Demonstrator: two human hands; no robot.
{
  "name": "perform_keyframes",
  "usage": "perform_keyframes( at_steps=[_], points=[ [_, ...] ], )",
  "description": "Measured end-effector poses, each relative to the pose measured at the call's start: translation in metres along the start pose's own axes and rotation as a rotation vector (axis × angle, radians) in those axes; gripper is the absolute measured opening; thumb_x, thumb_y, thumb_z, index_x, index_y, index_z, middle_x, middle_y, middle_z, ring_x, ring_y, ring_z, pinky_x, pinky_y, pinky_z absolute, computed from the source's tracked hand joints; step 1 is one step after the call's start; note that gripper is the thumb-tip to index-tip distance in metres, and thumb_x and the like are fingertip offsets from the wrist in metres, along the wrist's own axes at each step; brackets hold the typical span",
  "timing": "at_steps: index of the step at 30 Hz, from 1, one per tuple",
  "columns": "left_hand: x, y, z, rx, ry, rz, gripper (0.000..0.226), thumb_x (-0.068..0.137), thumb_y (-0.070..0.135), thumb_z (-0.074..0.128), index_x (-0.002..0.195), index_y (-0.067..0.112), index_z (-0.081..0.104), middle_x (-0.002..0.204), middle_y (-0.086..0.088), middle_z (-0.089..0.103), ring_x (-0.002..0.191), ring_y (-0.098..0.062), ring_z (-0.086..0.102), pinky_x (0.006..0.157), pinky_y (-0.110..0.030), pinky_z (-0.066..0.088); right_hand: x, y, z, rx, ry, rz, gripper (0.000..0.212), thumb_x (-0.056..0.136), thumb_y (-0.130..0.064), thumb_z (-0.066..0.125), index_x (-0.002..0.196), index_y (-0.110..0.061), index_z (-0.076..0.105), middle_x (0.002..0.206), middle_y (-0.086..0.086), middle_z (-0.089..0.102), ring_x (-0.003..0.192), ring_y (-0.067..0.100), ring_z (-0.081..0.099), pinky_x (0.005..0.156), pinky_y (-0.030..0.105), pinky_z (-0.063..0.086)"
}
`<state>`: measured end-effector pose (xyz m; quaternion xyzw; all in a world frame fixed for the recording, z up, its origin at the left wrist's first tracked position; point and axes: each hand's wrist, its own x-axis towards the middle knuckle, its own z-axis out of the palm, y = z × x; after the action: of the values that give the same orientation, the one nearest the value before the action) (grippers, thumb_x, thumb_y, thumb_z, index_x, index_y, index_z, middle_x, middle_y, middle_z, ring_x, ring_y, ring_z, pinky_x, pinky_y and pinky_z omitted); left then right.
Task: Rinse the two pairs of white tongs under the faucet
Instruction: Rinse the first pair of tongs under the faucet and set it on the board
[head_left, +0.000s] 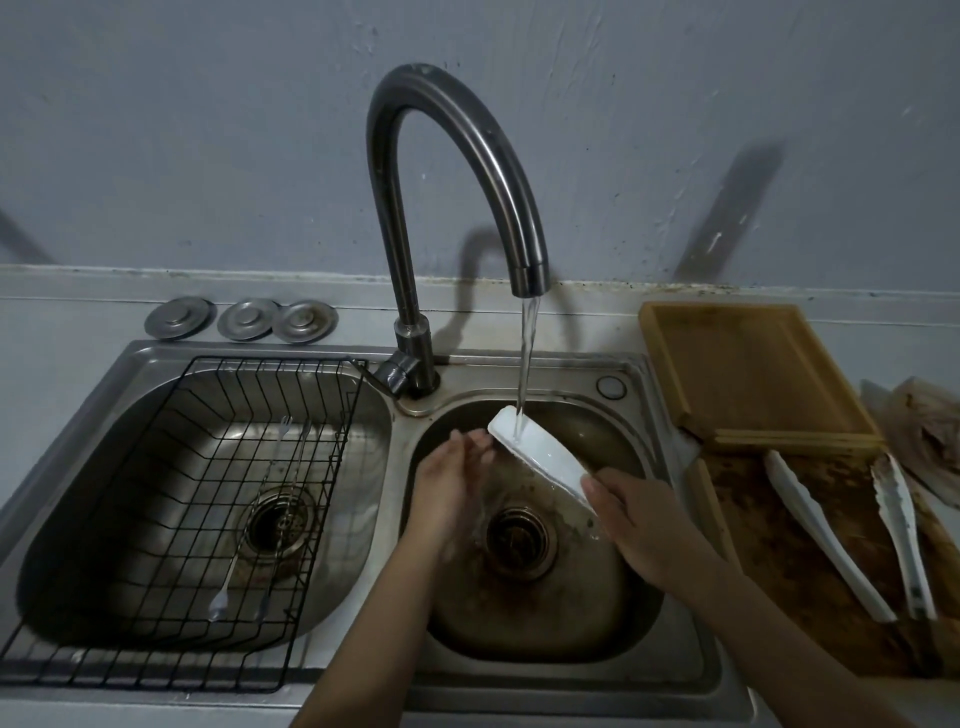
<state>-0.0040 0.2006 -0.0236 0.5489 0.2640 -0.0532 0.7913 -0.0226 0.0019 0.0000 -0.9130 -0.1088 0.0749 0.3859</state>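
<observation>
Under the faucet (457, 171), right hand (644, 525) grips white tongs (540, 452), fingers wrapped around their lower end. Left hand (447, 483) beside them, fingers loosely extended, tips touching. Second tongs (826, 535) lie well right of the faucet.

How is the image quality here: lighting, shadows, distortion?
Head view: dim and bluish; the curved dark metal faucet casts a soft shadow on the grey wall; wide-angle lens bows the stainless double sink edges; the white plastic tongs under the stream read clearly.

Right grip (631, 512) clenched; left grip (451, 480) loosely open.
</observation>
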Motion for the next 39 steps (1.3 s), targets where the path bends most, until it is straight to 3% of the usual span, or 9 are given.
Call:
perform_keyframes(
  at_steps=[2,4,10,16,20,22,24,30,39],
  points=[
    [-0.012,0.001,0.009,-0.095,-0.155,-0.039,0.027,0.095,0.028,0.049,0.096,0.009,0.068,0.082,-0.006,0.073,0.081,-0.017,0.069,0.075,-0.029,0.055,0.002,-0.002,0.004,-0.006,-0.027,0.008,0.039,0.095,-0.033,0.044,0.056,-0.028,0.043,0.045,-0.005,0.048,0.044,0.005,0.045,0.049,0.017,0.034],
    [-0.018,-0.001,0.018,-0.111,-0.216,-0.021,0.017,0.083,0.016,0.066,0.097,0.007,0.067,0.084,-0.007,0.073,0.081,-0.019,0.069,0.08,-0.035,0.055,0.002,-0.006,0.009,-0.018,-0.077,0.012,0.036,0.095,-0.036,0.042,0.065,-0.019,0.052,0.051,0.0,0.051,0.045,0.005,0.045,0.049,0.019,0.035],
    [-0.014,0.005,0.027,-0.237,-0.118,-0.068,0.028,0.076,0.002,0.07,0.103,0.005,0.069,0.098,-0.012,0.073,0.087,-0.02,0.068,0.085,-0.039,0.054,0.0,-0.012,0.012,-0.084,-0.051,0.006,0.036,0.095,-0.039,0.038,0.083,-0.013,0.06,0.067,0.007,0.065,0.059,0.018,0.061,0.055,0.03,0.045],
    [0.001,0.008,0.017,-0.46,0.074,-0.031,0.023,0.082,0.0,0.064,0.105,-0.002,0.064,0.088,-0.012,0.071,0.077,-0.018,0.069,0.082,-0.033,0.057,-0.005,-0.014,0.0,-0.148,-0.001,0.032,0.026,0.092,-0.045,0.042,0.087,-0.023,0.055,0.062,-0.009,0.056,0.056,0.004,0.055,0.056,0.023,0.044],
    [-0.006,0.004,0.01,-0.426,-0.019,-0.058,0.024,0.094,0.01,0.047,0.111,0.001,0.061,0.104,-0.012,0.067,0.096,-0.02,0.064,0.091,-0.034,0.051,-0.006,-0.018,-0.003,-0.605,0.141,-0.076,0.046,0.081,-0.048,0.061,0.118,-0.022,0.049,0.096,-0.006,0.062,0.077,0.013,0.061,0.056,0.022,0.038],
    [-0.009,0.002,0.009,-0.411,-0.074,-0.062,0.026,0.095,0.012,0.045,0.114,0.003,0.06,0.107,-0.013,0.066,0.097,-0.02,0.062,0.092,-0.035,0.049,-0.004,-0.018,0.001,-0.772,0.179,-0.16,0.061,0.06,-0.034,0.084,0.111,-0.018,0.056,0.087,-0.001,0.065,0.065,0.015,0.061,0.046,0.019,0.033],
    [-0.01,0.001,0.009,-0.43,-0.106,-0.072,0.029,0.093,0.006,0.047,0.12,0.005,0.057,0.119,-0.014,0.062,0.102,-0.022,0.061,0.091,-0.036,0.051,-0.001,-0.017,0.005,-0.844,0.21,-0.23,0.062,0.047,-0.016,0.088,0.104,-0.015,0.062,0.077,0.002,0.064,0.057,0.017,0.058,0.041,0.019,0.03],
    [-0.011,0.001,0.009,-0.401,-0.218,0.052,0.06,0.079,-0.021,0.048,0.133,0.006,0.046,0.135,-0.007,0.053,0.13,-0.018,0.047,0.097,-0.023,0.048,-0.001,-0.016,0.009,-0.91,0.304,-0.327,0.051,0.049,-0.003,0.081,0.097,-0.012,0.066,0.07,0.003,0.063,0.051,0.018,0.053,0.045,0.022,0.021],
    [-0.021,0.0,0.044,-0.475,-0.228,-0.161,0.048,0.084,-0.016,0.05,0.123,0.011,0.049,0.121,-0.009,0.062,0.108,-0.024,0.062,0.088,-0.039,0.053,-0.006,-0.006,-0.006,-0.98,0.389,-0.38,0.035,0.065,-0.016,0.072,0.099,-0.011,0.067,0.074,0.008,0.067,0.055,0.02,0.058,0.045,0.022,0.033]
  ],
)
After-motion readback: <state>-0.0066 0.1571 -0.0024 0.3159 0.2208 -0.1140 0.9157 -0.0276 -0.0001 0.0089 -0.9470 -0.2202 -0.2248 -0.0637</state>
